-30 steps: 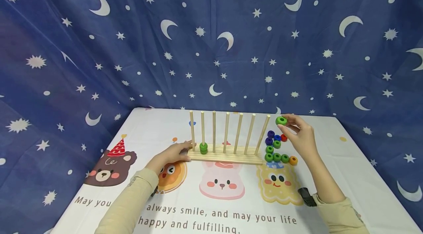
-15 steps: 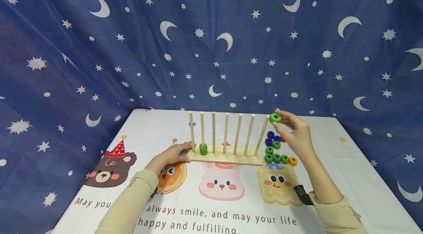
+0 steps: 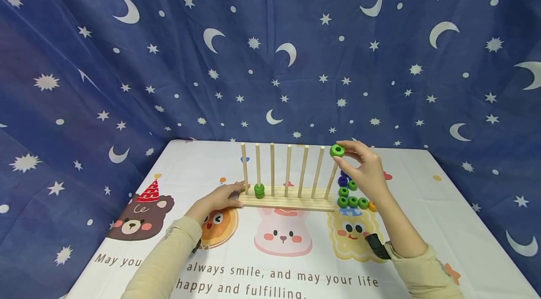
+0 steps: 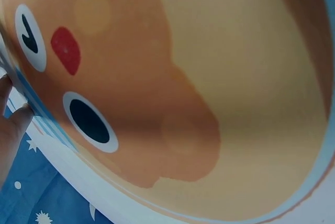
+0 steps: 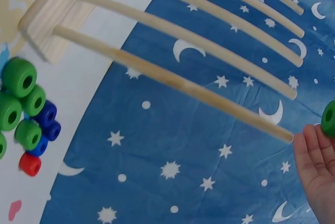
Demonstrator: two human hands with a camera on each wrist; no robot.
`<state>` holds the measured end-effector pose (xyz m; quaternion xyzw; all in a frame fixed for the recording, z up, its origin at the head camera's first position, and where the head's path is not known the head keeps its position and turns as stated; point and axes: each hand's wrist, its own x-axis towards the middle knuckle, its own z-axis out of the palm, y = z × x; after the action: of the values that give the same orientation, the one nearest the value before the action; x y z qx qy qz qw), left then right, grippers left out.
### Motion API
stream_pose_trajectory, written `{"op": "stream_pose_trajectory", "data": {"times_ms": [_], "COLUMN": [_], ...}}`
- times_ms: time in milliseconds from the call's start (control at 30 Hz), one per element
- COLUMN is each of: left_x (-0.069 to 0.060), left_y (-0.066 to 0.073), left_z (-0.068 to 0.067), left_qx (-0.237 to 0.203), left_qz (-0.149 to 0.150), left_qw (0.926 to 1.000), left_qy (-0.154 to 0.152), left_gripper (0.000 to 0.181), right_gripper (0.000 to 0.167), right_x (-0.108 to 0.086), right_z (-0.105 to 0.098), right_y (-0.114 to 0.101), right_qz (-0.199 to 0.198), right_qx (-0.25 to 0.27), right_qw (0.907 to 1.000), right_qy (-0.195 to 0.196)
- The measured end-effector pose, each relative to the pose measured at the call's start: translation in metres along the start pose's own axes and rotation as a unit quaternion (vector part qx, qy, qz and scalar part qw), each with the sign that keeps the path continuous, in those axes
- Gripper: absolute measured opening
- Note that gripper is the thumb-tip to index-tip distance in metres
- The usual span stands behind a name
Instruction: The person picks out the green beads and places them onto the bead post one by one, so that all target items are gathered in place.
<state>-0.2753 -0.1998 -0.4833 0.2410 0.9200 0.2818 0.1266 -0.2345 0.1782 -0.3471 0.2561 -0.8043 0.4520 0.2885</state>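
A wooden peg rack (image 3: pixel 287 203) with several upright pegs stands mid-table in the head view. My left hand (image 3: pixel 217 197) holds the left end of its base, thumb in front and fingers behind. Green beads (image 3: pixel 259 191) sit at the bottom of the second peg from the left. My right hand (image 3: pixel 367 171) pinches a green bead (image 3: pixel 337 150) between thumb and fingers, its hole facing the camera. In the head view that bead overlaps the top of the rightmost peg; in the right wrist view it appears apart from the peg's tip (image 5: pixel 289 138).
Loose green beads (image 3: pixel 352 202), dark blue beads (image 3: pixel 343 181) and an orange bead (image 3: pixel 372 206) lie right of the rack, partly behind my right hand. A red bead (image 5: pixel 30 164) shows in the right wrist view. A starry blue curtain (image 3: pixel 270 55) hangs behind the table.
My right hand has moved left with the green bead, from above the loose beads to the rightmost peg's top. My left hand has stayed at the rack's end.
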Motion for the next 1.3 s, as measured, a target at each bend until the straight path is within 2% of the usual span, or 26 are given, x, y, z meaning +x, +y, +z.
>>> {"op": "stream_pose_trajectory", "data": {"times_ms": [567, 867, 1133, 1300], "left_x": [0.002, 0.003, 0.004, 0.003], "left_y": [-0.004, -0.003, -0.006, -0.007], "left_z": [0.001, 0.001, 0.003, 0.003], "left_qx": [-0.002, -0.001, -0.003, 0.005], "left_qz": [-0.002, -0.010, 0.009, 0.008], "left_qw": [1.0000, 0.9999, 0.9999, 1.0000], "left_qy": [-0.006, -0.004, -0.007, -0.002], "left_gripper": [0.061, 0.060, 0.061, 0.062], "right_gripper": [0.035, 0.035, 0.036, 0.036], "right_x": [0.008, 0.015, 0.014, 0.017], "right_z": [0.023, 0.038, 0.051, 0.060], "right_y": [-0.015, -0.021, -0.025, -0.028], "right_qz": [0.004, 0.016, 0.023, 0.014], "right_qx": [0.005, -0.012, -0.007, 0.004], "right_qw": [0.9994, 0.9983, 0.9976, 0.9965], "right_qy": [-0.034, -0.054, -0.065, -0.083]}}
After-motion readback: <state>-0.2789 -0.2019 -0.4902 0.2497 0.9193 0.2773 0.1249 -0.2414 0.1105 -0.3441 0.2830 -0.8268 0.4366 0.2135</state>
